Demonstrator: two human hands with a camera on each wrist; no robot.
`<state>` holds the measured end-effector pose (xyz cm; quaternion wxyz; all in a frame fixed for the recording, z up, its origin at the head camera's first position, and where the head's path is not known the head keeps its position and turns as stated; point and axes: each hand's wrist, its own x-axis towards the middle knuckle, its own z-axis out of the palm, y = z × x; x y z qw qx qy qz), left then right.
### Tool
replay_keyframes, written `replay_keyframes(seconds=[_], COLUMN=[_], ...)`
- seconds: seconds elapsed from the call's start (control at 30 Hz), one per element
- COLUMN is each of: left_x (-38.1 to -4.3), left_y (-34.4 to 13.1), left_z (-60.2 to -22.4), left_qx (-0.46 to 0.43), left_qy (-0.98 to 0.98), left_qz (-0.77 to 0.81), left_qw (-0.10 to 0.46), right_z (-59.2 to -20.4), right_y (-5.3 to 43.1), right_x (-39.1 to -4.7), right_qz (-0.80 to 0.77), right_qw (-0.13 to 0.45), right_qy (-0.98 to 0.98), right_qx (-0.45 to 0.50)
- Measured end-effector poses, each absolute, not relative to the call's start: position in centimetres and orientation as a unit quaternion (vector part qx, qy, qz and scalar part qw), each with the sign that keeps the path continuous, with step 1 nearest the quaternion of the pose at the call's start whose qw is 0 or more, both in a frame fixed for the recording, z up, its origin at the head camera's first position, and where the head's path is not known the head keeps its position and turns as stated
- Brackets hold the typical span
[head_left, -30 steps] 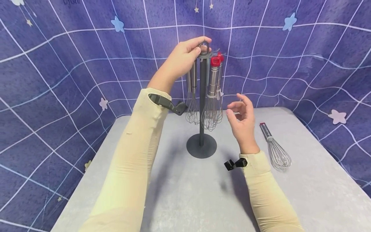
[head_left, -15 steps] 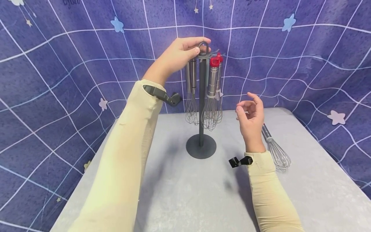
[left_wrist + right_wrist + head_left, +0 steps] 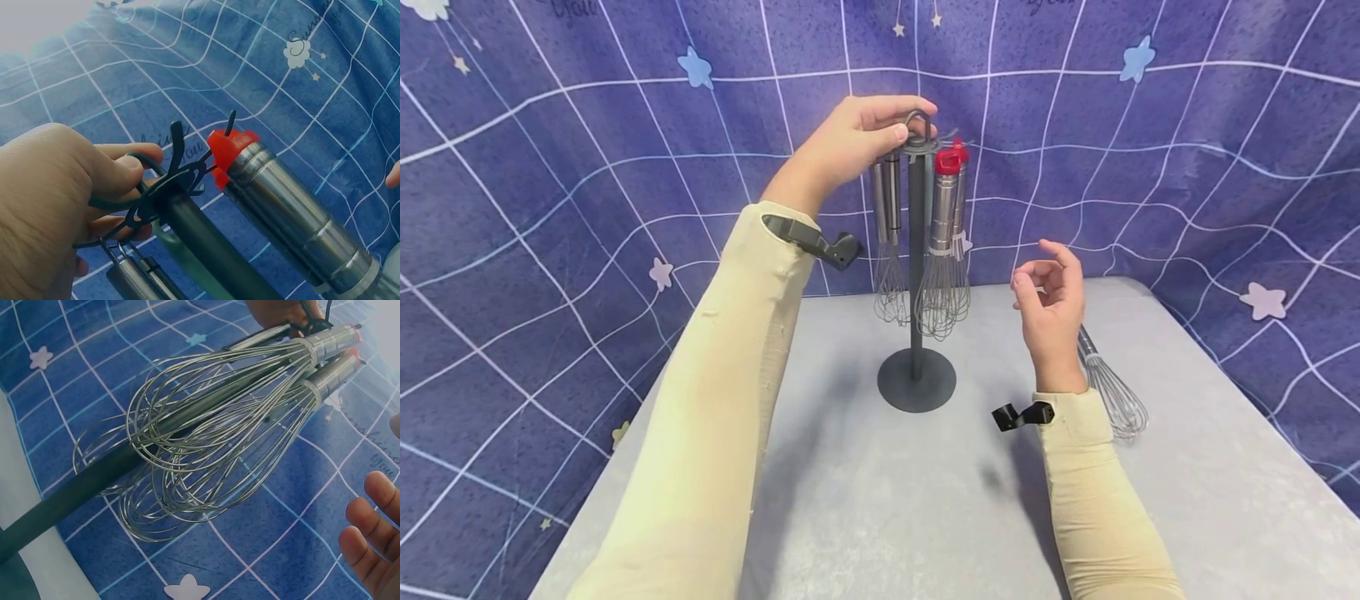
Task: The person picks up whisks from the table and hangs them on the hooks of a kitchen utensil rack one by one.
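A dark grey stand [image 3: 916,333] with a round base and hooks at its top stands upright on the table. My left hand [image 3: 846,146] pinches the loop at its top between thumb and fingers, plain in the left wrist view, where the hooked ring [image 3: 169,187] shows. From the right hooks hang steel whisks with red ends [image 3: 943,217]; slimmer steel whisks [image 3: 891,200] hang on the left side. My right hand [image 3: 1054,317] hovers to the right of the stand, fingers loosely bent and holding nothing. Its fingertips [image 3: 355,544] are apart from the hanging whisks' wires [image 3: 206,444].
A loose whisk [image 3: 1116,400] lies on the grey table [image 3: 880,500] behind and right of my right hand, its handle end partly hidden. A blue curtain [image 3: 760,183] with white lines and stars hangs behind the table and at both sides.
My right hand has moved right, away from the hanging whisks, and now covers the loose whisk's handle end. My left hand keeps its hold on the stand's loop.
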<state>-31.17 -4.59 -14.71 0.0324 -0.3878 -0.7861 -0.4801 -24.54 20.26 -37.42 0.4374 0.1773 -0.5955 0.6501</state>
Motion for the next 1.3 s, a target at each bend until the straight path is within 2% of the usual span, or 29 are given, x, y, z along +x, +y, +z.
replay_keyframes(seconds=[0.53,0.9,1.3], left_x=[-31.4,-31.7,-31.4], left_y=[-4.7,-4.8,-4.7], left_z=[-15.0,-15.6,-15.7], left_qx=[-0.400,-0.420,-0.424], left_qy=[-0.763,-0.755,-0.778], left_qz=[-0.507,-0.499,-0.451], left_qw=[0.031,0.063,0.107], right_z=[-37.5,-37.4,-36.5], right_y=[21.0,22.4,24.3], right_x=[-24.8,-24.9,-23.8], right_qz=[0.653,0.670,0.641], right_qw=[0.447,0.462,0.471], right_qy=[-0.589,-0.564,-0.604], right_qx=[0.160,0.139,0.053])
